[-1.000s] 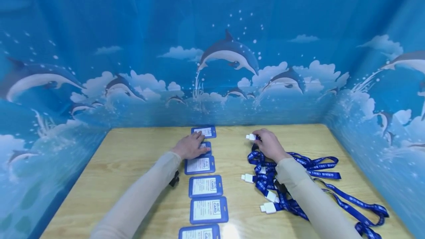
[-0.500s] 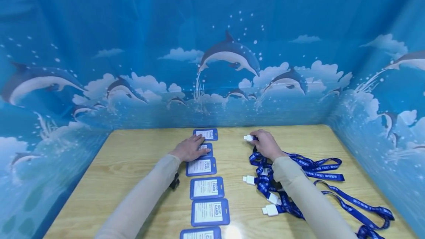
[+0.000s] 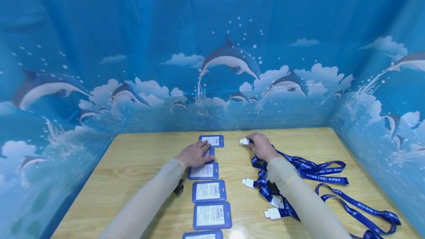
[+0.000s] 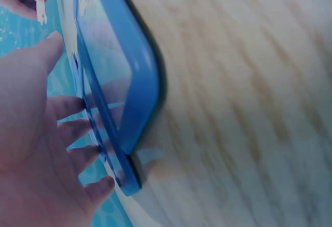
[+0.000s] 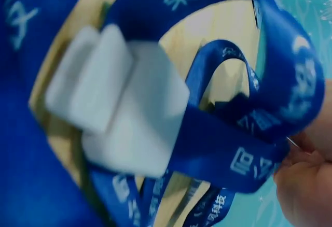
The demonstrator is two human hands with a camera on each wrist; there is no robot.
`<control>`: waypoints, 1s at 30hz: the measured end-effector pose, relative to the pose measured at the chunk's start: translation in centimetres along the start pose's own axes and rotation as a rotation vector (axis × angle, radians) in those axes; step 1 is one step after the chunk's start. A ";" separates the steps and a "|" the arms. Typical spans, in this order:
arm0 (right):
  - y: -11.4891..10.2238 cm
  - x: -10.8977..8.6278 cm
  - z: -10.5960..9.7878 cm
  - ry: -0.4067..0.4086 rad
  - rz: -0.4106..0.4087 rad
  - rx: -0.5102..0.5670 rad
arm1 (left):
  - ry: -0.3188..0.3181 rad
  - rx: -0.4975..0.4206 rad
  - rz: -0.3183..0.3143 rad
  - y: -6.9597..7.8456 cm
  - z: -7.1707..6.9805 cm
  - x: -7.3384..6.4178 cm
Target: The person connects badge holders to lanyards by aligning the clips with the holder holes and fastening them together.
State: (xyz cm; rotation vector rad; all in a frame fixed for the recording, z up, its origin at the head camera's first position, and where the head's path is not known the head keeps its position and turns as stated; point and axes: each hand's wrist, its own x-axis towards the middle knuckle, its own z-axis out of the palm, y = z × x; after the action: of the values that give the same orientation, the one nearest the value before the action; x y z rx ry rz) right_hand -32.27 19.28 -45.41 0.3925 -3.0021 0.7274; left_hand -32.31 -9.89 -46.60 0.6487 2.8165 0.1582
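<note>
My left hand (image 3: 196, 153) rests on the far badge holders, fingers spread. It overlaps the second badge holder (image 3: 210, 151), and its fingertips reach the edge of the farthest badge holder (image 3: 216, 141). The left wrist view has the hand's fingers (image 4: 83, 157) at a blue badge frame, with a clear-windowed badge holder (image 4: 148, 76) nearer the camera. To the right, my right hand (image 3: 261, 146) pinches a blue lanyard right behind its white clip (image 3: 245, 141). Close to the right wrist camera hangs another white clip (image 5: 140, 113) on looped blue strap (image 5: 223, 152).
More blue-framed badge holders (image 3: 212, 215) run in a column toward the front of the wooden table (image 3: 139, 165). Several lanyards (image 3: 318, 170) lie tangled at the right, with white clips (image 3: 273, 214) pointing left. A dolphin-print curtain (image 3: 149, 47) surrounds the back and sides.
My right hand has moved a little left, carrying the lanyard's clip along. The farthest badge holder has slid slightly right under my left fingertips. The head view has shifted a little.
</note>
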 end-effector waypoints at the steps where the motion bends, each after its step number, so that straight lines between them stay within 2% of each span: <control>1: -0.1 0.1 0.2 -0.001 0.000 -0.001 | -0.003 0.006 -0.001 0.1 0.0 -0.1; 17: -1.1 2.1 2.7 -0.036 -0.006 -0.028 | -0.021 0.059 0.009 0.7 -0.1 0.0; 23: -1.5 2.5 2.9 -0.040 -0.028 -0.041 | -0.021 0.068 0.006 0.7 -0.1 0.1; 30: -2.0 3.0 2.9 -0.076 -0.012 -0.066 | -0.016 0.084 0.008 0.5 0.0 0.3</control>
State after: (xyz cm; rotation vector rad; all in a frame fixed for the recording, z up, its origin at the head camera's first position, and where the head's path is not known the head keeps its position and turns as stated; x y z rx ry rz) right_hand -34.55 15.56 -46.90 0.4449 -3.0815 0.6243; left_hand -32.38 -9.28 -46.64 0.6761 2.8184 0.0361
